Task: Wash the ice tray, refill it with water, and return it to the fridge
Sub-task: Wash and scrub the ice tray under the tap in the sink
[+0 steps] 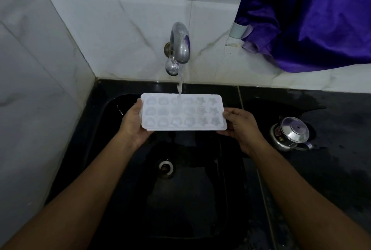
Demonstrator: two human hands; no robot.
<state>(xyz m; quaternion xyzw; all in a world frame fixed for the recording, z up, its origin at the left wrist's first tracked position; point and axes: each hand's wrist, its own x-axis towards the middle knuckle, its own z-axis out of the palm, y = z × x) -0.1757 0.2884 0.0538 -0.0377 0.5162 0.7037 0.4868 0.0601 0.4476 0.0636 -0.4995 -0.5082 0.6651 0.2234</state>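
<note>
A white ice tray [183, 112] with heart-shaped and star-shaped cells is held level over the black sink [112, 109]. My left hand [133, 124] grips its left end and my right hand [241, 125] grips its right end. Above it, the chrome tap [179, 45] on the wall runs. Its stream of water [180, 83] falls into a cell in the tray's back row, near the middle.
The sink's drain [165, 167] lies below the tray. A small steel pot with a lid [290, 133] stands on the wet black counter [331, 169] to the right. A purple cloth [313, 14] hangs at the upper right. White tiled walls close in the left and back.
</note>
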